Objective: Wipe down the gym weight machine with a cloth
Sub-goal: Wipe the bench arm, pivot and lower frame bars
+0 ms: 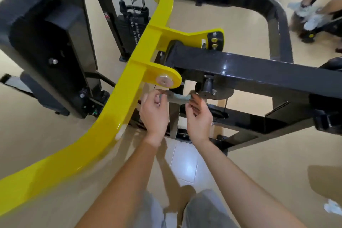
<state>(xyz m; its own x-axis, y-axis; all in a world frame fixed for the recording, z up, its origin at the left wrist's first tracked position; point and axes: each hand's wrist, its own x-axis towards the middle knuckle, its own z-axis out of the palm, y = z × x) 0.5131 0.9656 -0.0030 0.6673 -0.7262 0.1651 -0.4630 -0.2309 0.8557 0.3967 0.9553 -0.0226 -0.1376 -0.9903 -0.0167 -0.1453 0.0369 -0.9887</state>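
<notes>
Both hands, left [154,112] and right [199,116], raised side by side, pinch a small grey cloth [177,98] stretched between them.

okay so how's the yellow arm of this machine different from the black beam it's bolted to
The yellow arm is bright and curved, bending as it runs from the lower left to the top; the black beam is dark and straight, running off to the right. Both are glossy painted metal, joined at the pivot.
</notes>
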